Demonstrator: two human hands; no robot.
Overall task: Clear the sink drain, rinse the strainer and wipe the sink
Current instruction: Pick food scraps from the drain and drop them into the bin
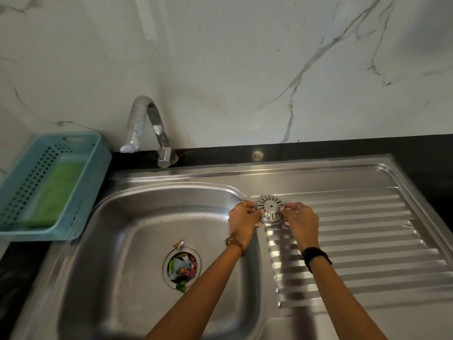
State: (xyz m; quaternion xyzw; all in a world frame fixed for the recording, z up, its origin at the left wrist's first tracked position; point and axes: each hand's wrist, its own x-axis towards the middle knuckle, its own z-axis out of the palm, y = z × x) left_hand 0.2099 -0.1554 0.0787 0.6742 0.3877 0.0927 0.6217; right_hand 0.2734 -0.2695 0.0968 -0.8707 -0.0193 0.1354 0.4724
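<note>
The round metal strainer (270, 207) is held over the near-left corner of the ribbed draining board (355, 241). My left hand (241, 218) pinches its left rim and my right hand (302, 220) pinches its right rim. The steel sink basin (127, 217) lies to the left. Its open drain (182, 266) is stuffed with colourful wrapper scraps, and one small scrap (178, 244) lies on the basin floor just above the drain. A green sponge (60, 192) lies in the blue basket.
A blue perforated basket (95, 173) stands on the black counter at the far left. The curved tap (149, 128) rises behind the basin against the marble wall.
</note>
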